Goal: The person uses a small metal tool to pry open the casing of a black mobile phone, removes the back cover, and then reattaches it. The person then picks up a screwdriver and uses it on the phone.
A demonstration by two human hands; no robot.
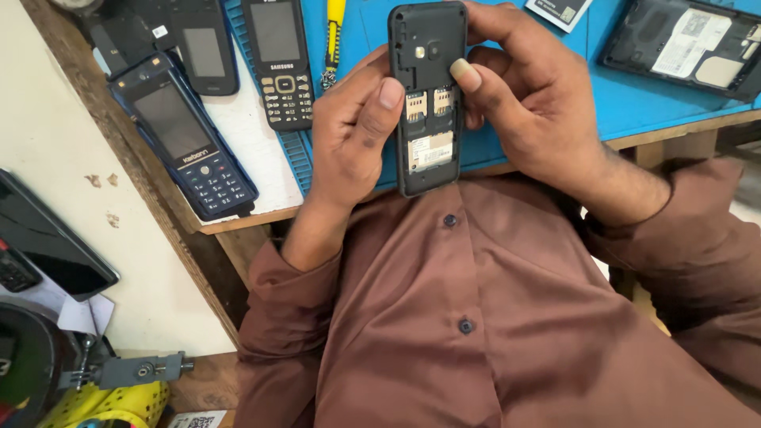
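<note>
Phone [428, 95], black, back cover off, upright, held above blue mat's [634, 103] near edge, over brown shirt [476, 317]. Camera lens on top, card slots mid, label in empty battery bay. Left hand [349, 135] clamped on phone's left side, thumb on card slot. Right hand [531, 103] clamped on right side and top, thumb near lens. Left of hands, on table: black keypad phone [279, 59], blue keypad phone [186, 139], yellow-handled tool [334, 36]. Far right on mat: opened black device [686, 43].
</note>
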